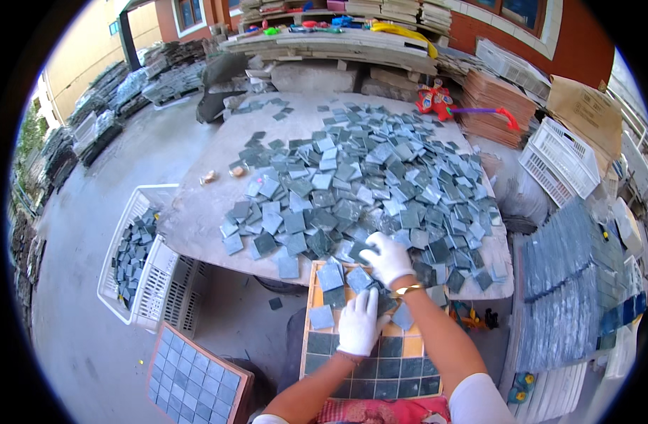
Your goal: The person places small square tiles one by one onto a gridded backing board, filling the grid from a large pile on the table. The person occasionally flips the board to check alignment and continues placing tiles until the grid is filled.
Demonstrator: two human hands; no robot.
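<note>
A wooden tray [315, 297] lies in front of me, its lower part filled with rows of dark square stone tiles [389, 368]. Loose tiles [330, 276] rest across its upper part. My left hand [358, 324], in a white glove, lies over the tray's middle with fingers stretched forward and thumb apart, beside a dark tile [386, 304]. White-gloved too, my right hand [390, 260] reaches over the tray's far edge, its fingertips closed on a dark tile [358, 251]. A gold bracelet [409, 290] circles that wrist. The undersides of both hands are hidden.
A big heap of loose tiles [352, 177] covers much of the table [197, 205]. White plastic crates [170, 283] with tiles stand at left, above a filled tile panel [195, 377]. Stacked tile sheets [561, 283] are at right. A red toy [437, 101] sits at the far corner.
</note>
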